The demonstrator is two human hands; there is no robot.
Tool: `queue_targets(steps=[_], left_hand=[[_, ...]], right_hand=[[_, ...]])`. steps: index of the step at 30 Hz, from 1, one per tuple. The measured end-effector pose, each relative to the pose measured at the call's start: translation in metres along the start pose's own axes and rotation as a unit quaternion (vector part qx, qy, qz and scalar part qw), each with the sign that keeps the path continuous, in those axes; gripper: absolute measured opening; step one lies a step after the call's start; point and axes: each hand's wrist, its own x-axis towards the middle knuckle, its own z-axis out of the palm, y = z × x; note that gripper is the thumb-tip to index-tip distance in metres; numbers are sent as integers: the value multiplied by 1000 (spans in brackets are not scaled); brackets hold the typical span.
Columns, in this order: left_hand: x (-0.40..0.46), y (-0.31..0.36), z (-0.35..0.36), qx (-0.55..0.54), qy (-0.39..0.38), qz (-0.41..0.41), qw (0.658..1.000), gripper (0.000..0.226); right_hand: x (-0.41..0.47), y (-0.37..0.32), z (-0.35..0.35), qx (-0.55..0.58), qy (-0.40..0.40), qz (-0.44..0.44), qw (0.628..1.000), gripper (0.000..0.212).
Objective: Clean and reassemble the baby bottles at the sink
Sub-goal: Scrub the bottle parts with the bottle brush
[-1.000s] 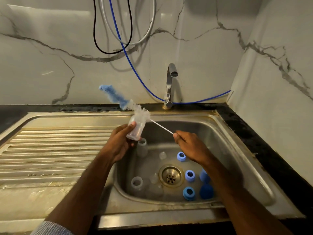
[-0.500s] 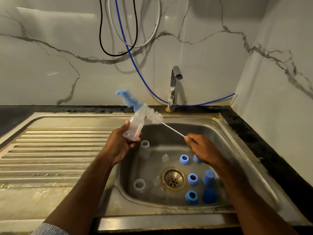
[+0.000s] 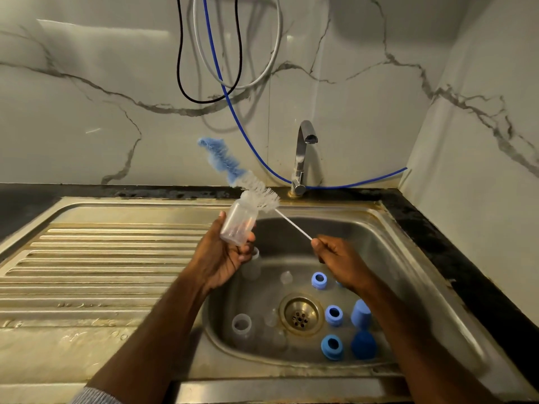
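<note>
The left hand (image 3: 224, 258) grips a clear baby bottle (image 3: 238, 223), tilted, above the left edge of the sink basin (image 3: 388, 258). The right hand (image 3: 338, 263) pinches the wire handle of a bottle brush (image 3: 233, 173); its white bristles lie across the bottle mouth, outside it. Blue collars (image 3: 334, 315) and clear bottles (image 3: 242, 325) lie in the basin around the drain (image 3: 300, 316).

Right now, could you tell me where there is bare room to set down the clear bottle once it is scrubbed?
The ribbed drainboard left of the basin is bare. The basin floor is crowded: blue rings and caps right of the drain, clear bottles to its left.
</note>
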Motion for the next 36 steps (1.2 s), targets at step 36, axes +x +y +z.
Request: queue_targets(steps=[36], left_hand=[[0,-6,1,18,72,65,995,48]], right_hand=[[-2,-3,6,-36,-110,-20,993,42]])
